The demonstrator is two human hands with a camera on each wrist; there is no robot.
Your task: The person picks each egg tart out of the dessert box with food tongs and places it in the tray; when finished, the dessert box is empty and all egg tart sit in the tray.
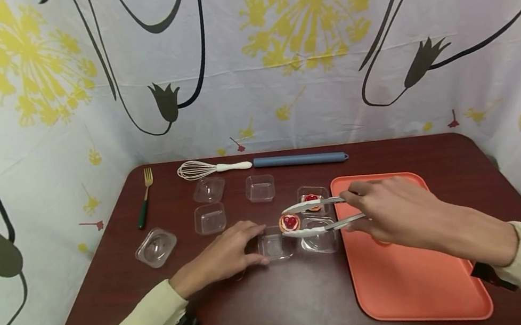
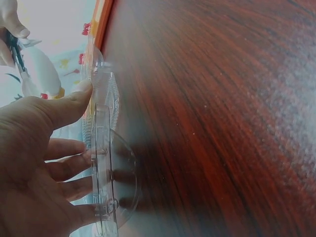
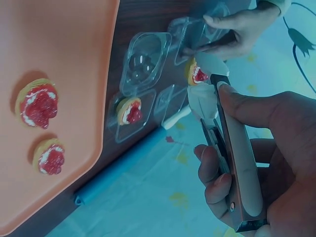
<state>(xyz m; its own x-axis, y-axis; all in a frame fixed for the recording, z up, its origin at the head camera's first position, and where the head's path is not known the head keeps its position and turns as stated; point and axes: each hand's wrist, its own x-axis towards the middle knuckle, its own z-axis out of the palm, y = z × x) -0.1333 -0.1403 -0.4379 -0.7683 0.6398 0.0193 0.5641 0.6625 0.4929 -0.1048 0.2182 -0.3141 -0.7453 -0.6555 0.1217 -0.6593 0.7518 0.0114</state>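
Observation:
My right hand (image 1: 387, 212) grips metal tongs (image 3: 242, 163) with white tips. A small fruit tart (image 1: 289, 222), with red topping and white cream, is pinched between the tips above a clear plastic container (image 1: 277, 251). Beside that container is my left hand (image 1: 227, 254), its thumb and fingers spread along the left side; in the left wrist view the fingertips are right at the clear plastic edge. A second tart (image 1: 312, 198) sits in another clear container (image 1: 325, 206) farther back. Two more tarts, one large in view (image 3: 39, 106), lie on the orange tray (image 1: 419, 289), mostly hidden by my right hand in the head view.
A clear domed piece (image 1: 320, 241) stands between the containers and the tray. More clear containers (image 1: 260, 189) and a lid (image 1: 156, 248) are spread on the left. Along the back lie a whisk (image 1: 213, 168) and blue rolling pin (image 1: 299, 159); a fork (image 1: 145, 200) lies far left.

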